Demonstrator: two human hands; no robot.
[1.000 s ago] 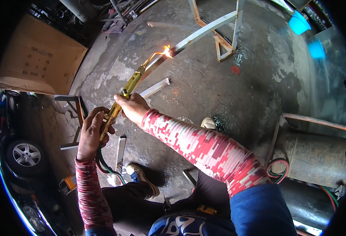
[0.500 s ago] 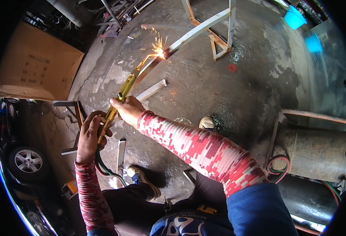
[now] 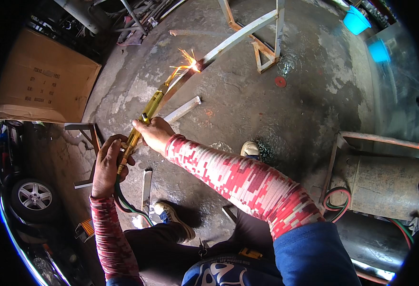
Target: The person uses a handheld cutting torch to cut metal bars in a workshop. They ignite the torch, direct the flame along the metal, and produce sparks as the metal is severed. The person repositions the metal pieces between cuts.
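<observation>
At the near side of the metal bar [image 3: 240,39], the brass-coloured torch [image 3: 154,102] slants toward it, its tip (sparks [image 3: 190,60] spraying) at a glowing spot. The right hand [image 3: 155,134] grips the torch's body, the left hand [image 3: 106,161] curls round its rear. A red disc [image 3: 280,82] lies right of the bar.
</observation>
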